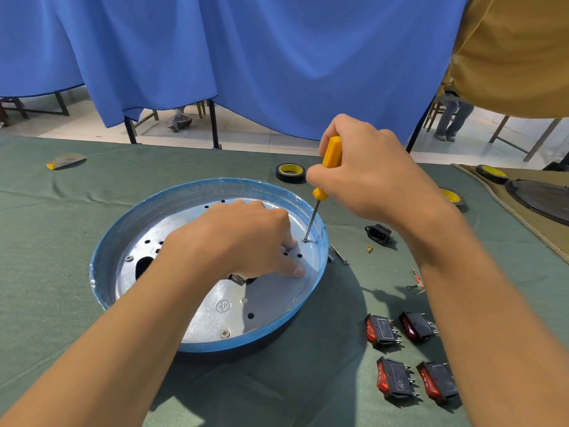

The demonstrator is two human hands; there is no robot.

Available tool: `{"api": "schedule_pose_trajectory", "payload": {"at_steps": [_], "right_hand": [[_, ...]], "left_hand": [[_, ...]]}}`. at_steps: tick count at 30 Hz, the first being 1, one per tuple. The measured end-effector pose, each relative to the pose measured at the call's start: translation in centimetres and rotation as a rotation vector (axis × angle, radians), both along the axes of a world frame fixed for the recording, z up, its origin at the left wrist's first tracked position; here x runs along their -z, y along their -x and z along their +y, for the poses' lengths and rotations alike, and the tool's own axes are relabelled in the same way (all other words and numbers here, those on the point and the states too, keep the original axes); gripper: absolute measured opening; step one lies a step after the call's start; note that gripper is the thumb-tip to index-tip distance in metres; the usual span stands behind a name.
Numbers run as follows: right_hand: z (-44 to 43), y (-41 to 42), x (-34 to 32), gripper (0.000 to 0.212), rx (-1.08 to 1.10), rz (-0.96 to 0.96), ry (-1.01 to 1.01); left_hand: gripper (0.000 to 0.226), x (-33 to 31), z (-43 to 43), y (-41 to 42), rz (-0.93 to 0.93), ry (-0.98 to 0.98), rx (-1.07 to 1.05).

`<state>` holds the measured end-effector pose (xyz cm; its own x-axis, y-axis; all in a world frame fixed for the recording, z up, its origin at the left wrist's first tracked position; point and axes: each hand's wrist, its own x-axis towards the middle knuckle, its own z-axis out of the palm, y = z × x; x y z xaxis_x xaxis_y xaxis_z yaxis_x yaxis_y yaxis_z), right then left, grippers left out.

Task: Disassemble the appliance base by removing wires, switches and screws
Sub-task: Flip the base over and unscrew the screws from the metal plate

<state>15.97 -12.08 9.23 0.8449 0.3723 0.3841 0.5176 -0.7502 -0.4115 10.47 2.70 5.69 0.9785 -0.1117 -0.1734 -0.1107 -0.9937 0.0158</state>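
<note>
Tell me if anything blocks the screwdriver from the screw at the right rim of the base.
Nothing visible does. The screwdriver tip already sits on the screw; the left hand presses the base just beside it, fingers clear of the shaft.

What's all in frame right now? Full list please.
appliance base: 1, blue rim, silver plate inside, centre of table
screws in base: 2 clearly visible, silver, left and near edge
screwdriver: 1, yellow handle, tip at base's right inner edge
rocker switches: 4, black and red, right front
power socket: 1, black, right of base
tape rolls: 3, black and yellow, far side
loose wires: small red bits, right
tablecloth: green
curtain: blue, behind
left hand: pressing on plate
right hand: gripping screwdriver
</note>
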Motion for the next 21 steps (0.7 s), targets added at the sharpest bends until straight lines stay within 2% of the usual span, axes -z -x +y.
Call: {"api": "schedule_pose_trajectory", "payload": {"at_steps": [5, 8, 11, 16, 19, 21], "right_hand": [[0.36, 0.09, 0.47, 0.037, 0.067, -0.088, 0.025], [0.3, -0.01, 0.42, 0.023, 0.033, -0.077, 0.009], [0.22, 0.08, 0.32, 0.023, 0.017, -0.021, 0.016], [0.43, 0.23, 0.38, 0.044, 0.026, -0.089, 0.006], [0.3, 0.07, 0.27, 0.024, -0.004, -0.064, -0.014], [0.19, 0.14, 0.16, 0.02, -0.001, -0.03, 0.002]], "left_hand": [[0.053, 0.09, 0.06, 0.07, -0.008, 0.002, -0.003], [0.054, 0.12, 0.06, 0.02, -0.005, 0.0, -0.002], [0.056, 0.13, 0.07, -0.02, -0.009, 0.005, 0.001], [0.053, 0.08, 0.06, 0.04, -0.01, -0.001, 0.005], [0.052, 0.07, 0.02, 0.02, -0.008, -0.002, 0.004], [0.051, 0.07, 0.01, 0.01, -0.008, 0.001, 0.002]]}}
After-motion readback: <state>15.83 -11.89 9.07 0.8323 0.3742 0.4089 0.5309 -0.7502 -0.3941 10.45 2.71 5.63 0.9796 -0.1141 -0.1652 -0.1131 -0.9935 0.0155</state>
